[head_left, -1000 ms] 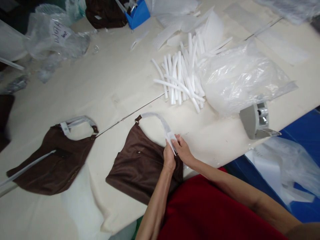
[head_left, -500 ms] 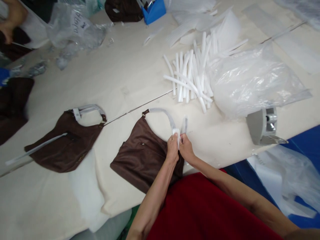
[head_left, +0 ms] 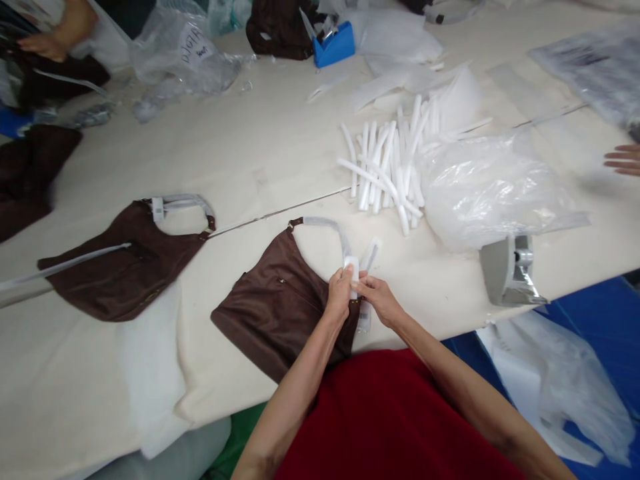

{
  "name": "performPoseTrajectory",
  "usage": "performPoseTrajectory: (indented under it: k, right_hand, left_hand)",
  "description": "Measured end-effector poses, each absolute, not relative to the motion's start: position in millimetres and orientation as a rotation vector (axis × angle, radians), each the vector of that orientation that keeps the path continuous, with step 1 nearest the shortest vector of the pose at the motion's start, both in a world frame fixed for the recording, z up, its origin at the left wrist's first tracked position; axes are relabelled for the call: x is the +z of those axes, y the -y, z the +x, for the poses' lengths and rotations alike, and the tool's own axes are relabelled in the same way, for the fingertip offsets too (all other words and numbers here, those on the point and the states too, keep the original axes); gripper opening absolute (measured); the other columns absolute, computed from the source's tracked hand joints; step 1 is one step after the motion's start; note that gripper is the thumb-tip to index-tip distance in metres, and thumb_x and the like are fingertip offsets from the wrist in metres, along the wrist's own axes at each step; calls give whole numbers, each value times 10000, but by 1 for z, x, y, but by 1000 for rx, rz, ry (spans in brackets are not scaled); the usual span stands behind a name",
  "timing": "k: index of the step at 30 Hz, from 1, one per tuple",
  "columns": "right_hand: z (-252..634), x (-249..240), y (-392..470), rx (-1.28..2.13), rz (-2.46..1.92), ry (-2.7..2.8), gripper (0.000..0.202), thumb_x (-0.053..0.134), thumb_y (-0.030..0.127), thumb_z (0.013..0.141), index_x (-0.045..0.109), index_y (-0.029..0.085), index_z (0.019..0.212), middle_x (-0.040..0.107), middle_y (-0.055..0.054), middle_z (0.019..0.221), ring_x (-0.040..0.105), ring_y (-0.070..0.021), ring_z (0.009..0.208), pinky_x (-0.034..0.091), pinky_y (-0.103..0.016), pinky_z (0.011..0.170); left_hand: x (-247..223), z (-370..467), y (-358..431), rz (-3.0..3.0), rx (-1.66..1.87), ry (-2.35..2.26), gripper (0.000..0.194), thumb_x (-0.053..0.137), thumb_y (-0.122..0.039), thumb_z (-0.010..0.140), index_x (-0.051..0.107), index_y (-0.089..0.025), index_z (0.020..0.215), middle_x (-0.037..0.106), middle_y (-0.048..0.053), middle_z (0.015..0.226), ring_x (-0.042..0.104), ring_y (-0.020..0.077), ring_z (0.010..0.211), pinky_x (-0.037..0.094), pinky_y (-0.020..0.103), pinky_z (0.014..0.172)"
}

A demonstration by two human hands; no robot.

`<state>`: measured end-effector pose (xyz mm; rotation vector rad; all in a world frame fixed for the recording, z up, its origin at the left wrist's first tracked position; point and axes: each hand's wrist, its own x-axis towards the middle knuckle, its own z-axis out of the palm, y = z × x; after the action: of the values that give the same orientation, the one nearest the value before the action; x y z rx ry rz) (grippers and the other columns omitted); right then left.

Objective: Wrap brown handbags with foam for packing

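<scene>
Brown bags: two plain to see, the front bag (head_left: 280, 300) and the left bag (head_left: 130, 260), both lying flat on the table (head_left: 280, 160); three more brown shapes, at the left edge (head_left: 35, 173), the top (head_left: 277, 30) and under a co-worker's hand (head_left: 47, 47), too cut off or blurred to name.
Front bag position: at the near edge, before the person in red; left forearm across its lower right part.
Straps: one loop on each of the two bags, both in white wrapping (head_left: 327, 222).
Left hand (head_left: 340, 290): fingers closed around the wrapping near the strap's right end.
Right hand (head_left: 377, 298): fingertips nearly together, against the same wrapping; I cannot tell whether they have hold of it.
White tags: one on the left bag's strap (head_left: 158, 209).
White rods (head_left: 385, 167): one loose heap, over a dozen, too crossed for an exact count.
Tape dispensers: two; grey (head_left: 500, 273) near the table edge at right, blue (head_left: 335, 47) at the far side. Grey one contains a shiny round part.
Clear sacks: two; one beside the rods (head_left: 490, 193), contents unclear; one at upper left (head_left: 220, 73), crumpled, bearing one handwritten label (head_left: 194, 47).
Other hands: two; the co-worker's at upper left, another at the right edge (head_left: 625, 160).
</scene>
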<state>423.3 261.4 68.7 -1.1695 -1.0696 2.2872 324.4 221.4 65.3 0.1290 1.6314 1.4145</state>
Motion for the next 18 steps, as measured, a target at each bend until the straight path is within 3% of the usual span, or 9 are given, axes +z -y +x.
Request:
performPoseTrajectory:
  k: [7, 9, 13, 18]
  right_hand:
    - [420, 59, -254, 2199, -1154, 1060, 320, 742, 493, 638, 617, 198, 635, 583, 15, 685, 464, -130, 654, 377, -281, 657]
    - [418, 55, -251, 2154, -1188, 1058, 309, 720, 482, 631, 610, 193, 640, 551, 30, 614, 438, -122, 613, 366, -274, 631]
    - [413, 46, -249, 2043, -1294, 1129, 272, 657, 428, 661, 540, 195, 582, 453, 59, 531, 369, -102, 552, 317, -261, 572]
    - [410, 46, -254, 1897, -1400, 1324, 187, 563, 293, 739, 535, 196, 582, 427, 64, 536, 385, -101, 562, 316, -252, 574]
  left_hand:
    - [69, 323, -218, 217, 1415, -1658, 515, 712, -661, 640, 614, -158, 685, 635, 3, 601, 562, 147, 578, 450, 271, 578]
    - [72, 321, -212, 292, 1407, -1644, 528, 719, -669, 637, 637, -150, 698, 663, 17, 659, 588, 165, 651, 473, 284, 641]
    - [69, 319, -196, 338, 1369, -1708, 620, 717, -700, 621, 699, -144, 895, 739, 80, 923, 634, 267, 1014, 477, 361, 925]
    - [61, 323, -194, 306, 1307, -1675, 659, 751, -663, 587, 703, -130, 972, 740, 75, 875, 649, 295, 1002, 471, 369, 925]
